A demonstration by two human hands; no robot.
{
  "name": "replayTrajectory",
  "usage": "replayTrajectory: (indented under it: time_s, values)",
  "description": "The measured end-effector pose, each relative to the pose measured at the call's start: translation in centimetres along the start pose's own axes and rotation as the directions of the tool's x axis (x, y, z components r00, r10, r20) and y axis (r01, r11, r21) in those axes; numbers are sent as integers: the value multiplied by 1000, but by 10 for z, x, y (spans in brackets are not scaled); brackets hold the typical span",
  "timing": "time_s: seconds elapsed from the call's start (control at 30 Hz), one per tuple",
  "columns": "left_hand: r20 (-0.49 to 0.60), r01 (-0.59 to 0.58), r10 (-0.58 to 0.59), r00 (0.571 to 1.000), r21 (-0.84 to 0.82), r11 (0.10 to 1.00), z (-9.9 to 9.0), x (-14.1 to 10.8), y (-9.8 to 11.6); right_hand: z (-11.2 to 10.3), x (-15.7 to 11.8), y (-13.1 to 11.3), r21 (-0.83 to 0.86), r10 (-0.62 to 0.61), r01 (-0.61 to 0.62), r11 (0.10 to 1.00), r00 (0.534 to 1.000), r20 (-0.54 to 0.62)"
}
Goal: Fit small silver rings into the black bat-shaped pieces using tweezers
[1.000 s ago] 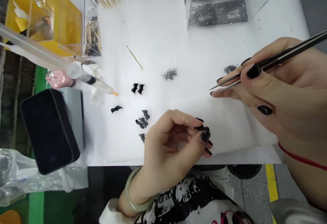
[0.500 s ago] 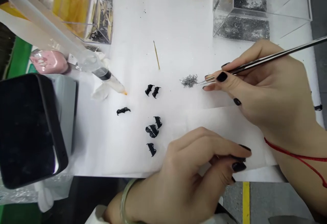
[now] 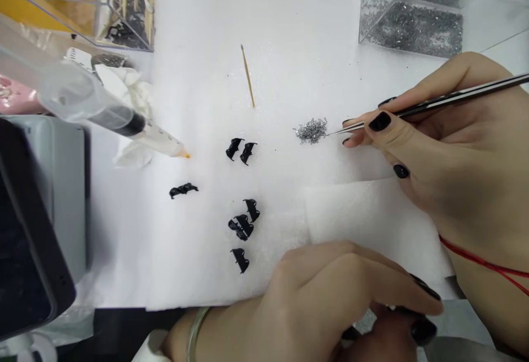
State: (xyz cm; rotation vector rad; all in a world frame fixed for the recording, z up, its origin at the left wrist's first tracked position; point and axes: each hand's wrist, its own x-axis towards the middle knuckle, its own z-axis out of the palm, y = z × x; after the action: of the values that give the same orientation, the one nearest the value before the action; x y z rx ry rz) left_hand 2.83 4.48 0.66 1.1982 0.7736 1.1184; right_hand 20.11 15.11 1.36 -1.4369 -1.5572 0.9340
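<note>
My right hand (image 3: 450, 141) grips a pair of metal tweezers (image 3: 433, 100) like a pen. The tweezers' tips look pressed together and touch the right edge of a small heap of tiny silvery pieces (image 3: 311, 130) on white paper. My left hand (image 3: 330, 301) rests at the paper's front edge, fingers curled and thumb close to the forefinger. Whatever it pinches, if anything, is hidden. Left of the heap lie several small black wing-shaped pieces (image 3: 241, 261), some singly and some in a cluster. A thin wooden toothpick (image 3: 248, 75) lies beyond them.
A syringe (image 3: 152, 133) with an orange tip points in from the left, beside crumpled tissue (image 3: 128, 89). A clear box with toothpicks (image 3: 138, 9) stands back left. A clear box with silvery bits (image 3: 421, 26) stands back right. A black-screened device (image 3: 28, 230) sits at left.
The view has moved closer and shifted. The tweezers' tips, apart before, now look together at the heap. My left hand has shifted slightly toward the near edge, still curled.
</note>
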Motion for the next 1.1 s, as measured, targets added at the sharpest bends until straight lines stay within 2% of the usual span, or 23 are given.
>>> replayTrajectory:
  time_s: [0.17, 0.3, 0.43, 0.7, 0.8, 0.93, 1.1]
  values:
    - [13, 8, -8, 1000, -42, 999, -2, -4, 2, -2, -1, -1, -16, 2, -2, 1000, 1000, 12]
    - [44, 57, -57, 997, 19, 998, -2, -5, 4, -4, -2, -1, -58, 40, -38, 998, 999, 34]
    - [-15, -3, 3, 1000, -24, 1000, 2, -7, 1, -4, -2, -1, -46, 32, -31, 998, 999, 37]
    - [-92, 105, -99, 991, 60, 993, 12, 7, 5, -3, -4, -3, -36, 44, -44, 998, 999, 19]
    - [-75, 94, -89, 993, 64, 994, 12, 11, 4, -1, -3, -1, -50, -12, 13, 999, 999, 34]
    - [-52, 56, -53, 997, 61, 997, 11, 5, -2, 2, -2, 3, -33, -97, 97, 995, 995, 8]
    - [-84, -77, 78, 993, 13, 997, 9, -7, -9, -1, -1, 0, -38, -39, 40, 998, 999, 21]
